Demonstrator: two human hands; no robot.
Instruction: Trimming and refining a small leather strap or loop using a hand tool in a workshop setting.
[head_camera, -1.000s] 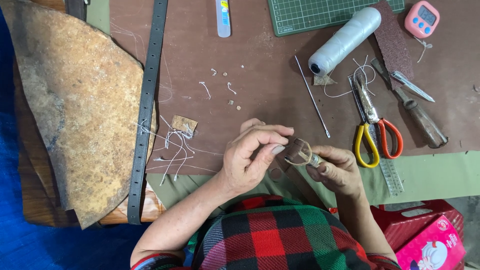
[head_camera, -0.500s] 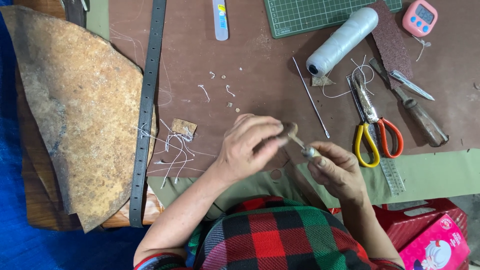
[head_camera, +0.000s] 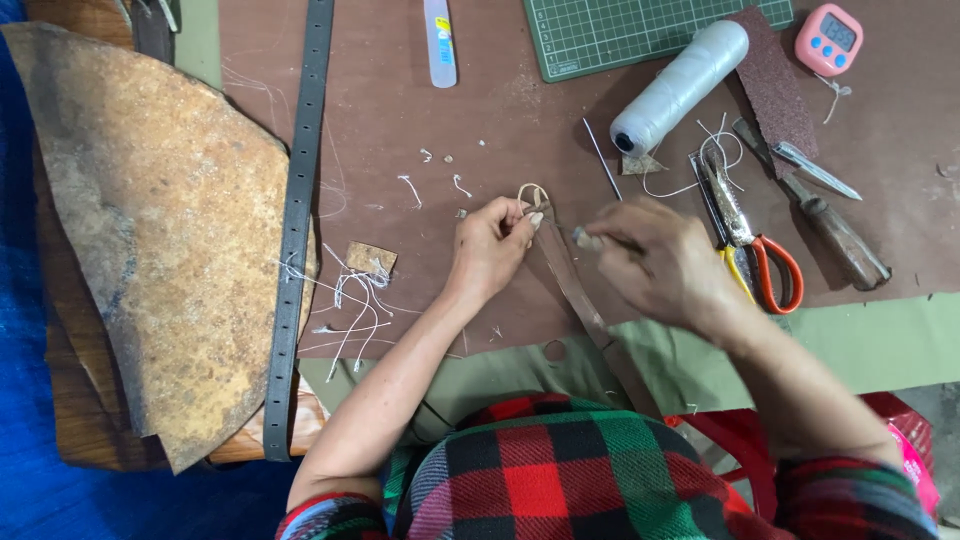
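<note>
Here, left hand (head_camera: 492, 245) pinching leather strap (head_camera: 572, 283), spool (head_camera: 680, 87) nearby

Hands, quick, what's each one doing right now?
Left hand: closed, pinching the looped end of a brown leather strap.
Right hand: closed on a small light-coloured object; what it is cannot be told.

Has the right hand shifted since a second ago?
Yes. The right hand has pulled rightward, away from the left hand holding the leather strap, and closer to the scissors.

1 thread spool (head_camera: 680, 87), 1 scissors (head_camera: 750, 240), 1 timer (head_camera: 829, 38), 2 hands.
</note>
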